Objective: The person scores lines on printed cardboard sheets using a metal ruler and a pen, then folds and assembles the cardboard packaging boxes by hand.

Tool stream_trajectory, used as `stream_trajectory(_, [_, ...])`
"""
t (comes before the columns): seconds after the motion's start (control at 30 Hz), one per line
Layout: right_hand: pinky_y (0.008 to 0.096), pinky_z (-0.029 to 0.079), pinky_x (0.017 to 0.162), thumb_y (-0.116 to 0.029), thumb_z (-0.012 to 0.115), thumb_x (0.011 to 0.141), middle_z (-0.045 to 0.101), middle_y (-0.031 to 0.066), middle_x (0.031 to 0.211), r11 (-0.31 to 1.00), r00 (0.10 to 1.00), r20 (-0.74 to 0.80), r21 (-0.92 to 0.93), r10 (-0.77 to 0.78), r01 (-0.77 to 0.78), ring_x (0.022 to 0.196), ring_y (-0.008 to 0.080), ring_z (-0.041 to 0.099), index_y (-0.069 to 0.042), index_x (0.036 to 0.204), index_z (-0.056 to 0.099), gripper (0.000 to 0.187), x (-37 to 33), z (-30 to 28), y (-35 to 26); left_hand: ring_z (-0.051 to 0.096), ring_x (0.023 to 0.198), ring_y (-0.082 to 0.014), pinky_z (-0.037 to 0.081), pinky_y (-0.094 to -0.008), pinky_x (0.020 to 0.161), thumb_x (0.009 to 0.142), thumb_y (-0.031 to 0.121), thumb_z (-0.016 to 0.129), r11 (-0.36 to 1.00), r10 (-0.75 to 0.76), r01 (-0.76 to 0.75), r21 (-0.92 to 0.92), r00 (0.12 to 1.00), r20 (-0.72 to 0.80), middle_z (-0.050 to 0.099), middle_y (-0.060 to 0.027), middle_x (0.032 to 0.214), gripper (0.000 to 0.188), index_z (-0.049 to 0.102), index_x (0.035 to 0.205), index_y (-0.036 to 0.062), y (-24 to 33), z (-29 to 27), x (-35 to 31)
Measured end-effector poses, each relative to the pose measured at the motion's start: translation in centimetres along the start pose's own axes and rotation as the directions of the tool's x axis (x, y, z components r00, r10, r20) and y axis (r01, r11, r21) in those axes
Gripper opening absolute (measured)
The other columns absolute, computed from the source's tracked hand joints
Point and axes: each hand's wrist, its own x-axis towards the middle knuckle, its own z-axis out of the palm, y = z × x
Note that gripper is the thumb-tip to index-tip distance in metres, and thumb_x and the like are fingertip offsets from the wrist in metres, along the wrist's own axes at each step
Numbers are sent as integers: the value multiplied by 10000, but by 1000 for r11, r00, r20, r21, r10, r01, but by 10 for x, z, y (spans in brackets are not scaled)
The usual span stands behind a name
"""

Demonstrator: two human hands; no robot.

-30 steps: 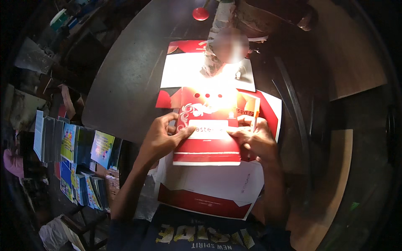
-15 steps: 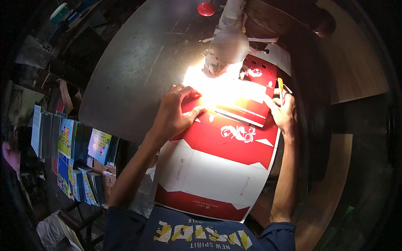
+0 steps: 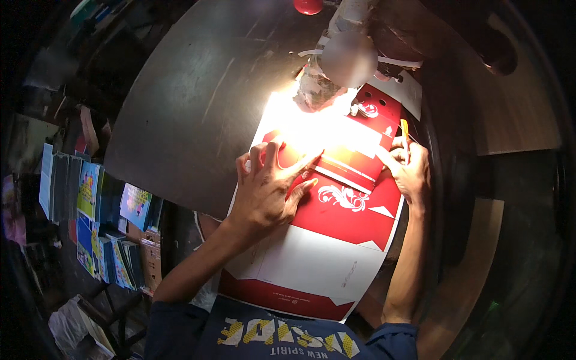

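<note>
A large red and white printed card sheet (image 3: pixel 312 258) with white swirls and die-cut edges lies on the table and reaches back to my shirt. A smaller red folded card piece (image 3: pixel 348 171) lies on it, its far part washed out by bright light. My left hand (image 3: pixel 267 189) rests on the sheet with fingers spread, its fingertips at the near-left edge of the folded piece. At the right edge, my right hand (image 3: pixel 411 171) has a slim yellow tool (image 3: pixel 405 132) upright between its fingers; its kind is unclear. The right thumb and fingertip touch the folded piece.
A lamp or machine arm with a round end (image 3: pixel 349 59) hangs over the sheet's far end. The dark metal table (image 3: pixel 174 120) curves away to the left. Stacks of colourful booklets (image 3: pixel 90 192) stand at the lower left. A red knob (image 3: pixel 308 6) shows at the top.
My left hand has moved from the sheet's left edge inward and nearer to me, and its fingers have spread over the card. My right hand stays at the right edge with the yellow tool.
</note>
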Motion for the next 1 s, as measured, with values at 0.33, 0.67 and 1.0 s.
stream_trajectory(0.33, [233,511,593,-114,801,839,685,67,673,999,999,26,11,42,-43,600,88,630,48,887,644,231,3,0,-1,349,1250,-303,260,-475,1044,923,380,638,1000,-15,13,-23,997,-75,385,-157,1339,476,595,1386,279,0,10,-5])
stream_trajectory(0.67, [242,521,623,-112,822,808,684,69,696,993,993,19,-14,118,-118,640,107,652,27,884,644,238,1,1,-8,333,1262,-300,231,-500,1047,910,366,666,998,-25,20,-58,997,-77,403,-158,1313,508,585,1397,244,1,9,-8])
stream_trajectory(1.0, [222,494,601,-42,808,813,658,36,683,993,996,8,79,88,-88,607,81,612,18,884,628,202,2,-4,11,608,1087,-252,491,-397,910,864,69,692,892,-290,54,-449,831,-476,639,-97,1140,293,711,1156,91,-31,-15,-37])
